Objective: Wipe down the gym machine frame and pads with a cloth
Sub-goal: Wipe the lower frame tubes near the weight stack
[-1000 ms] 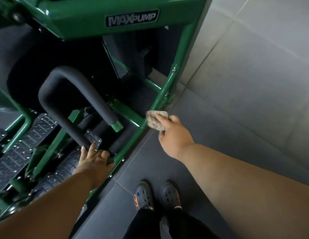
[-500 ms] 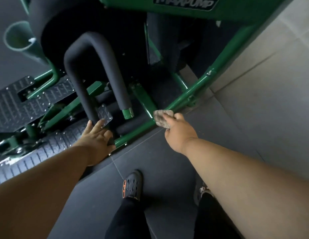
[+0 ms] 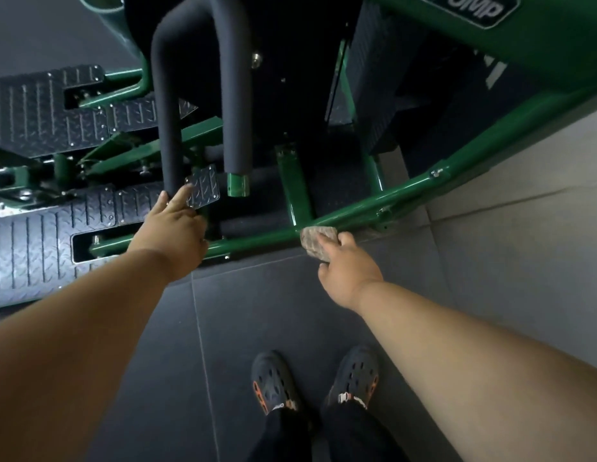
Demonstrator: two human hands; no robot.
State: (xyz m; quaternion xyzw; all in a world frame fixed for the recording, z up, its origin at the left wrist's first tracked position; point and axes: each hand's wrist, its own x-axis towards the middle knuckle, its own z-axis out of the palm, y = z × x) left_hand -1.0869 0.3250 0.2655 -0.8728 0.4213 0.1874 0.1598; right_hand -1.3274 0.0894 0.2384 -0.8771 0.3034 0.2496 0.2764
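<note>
Right hand [image 3: 349, 271] slid left, fingers pinching folded cloth [image 3: 319, 241] against tubular green frame [image 3: 404, 191]

**Dim gym floor, bent at the edges**

Light is low; the pale floor tiles [image 3: 524, 261] right of the green frame [image 3: 374, 201] are brightest. Deep shadow fills the machine's core. Glints dot the frame. Wide-angle distortion curves the borders; forearms look soft.

Cloth [image 3: 319, 242] on the frame's floor rail [image 3: 357, 208], padded handle [image 3: 203, 78] left of it, shoes [image 3: 315, 381] on floor below
</note>
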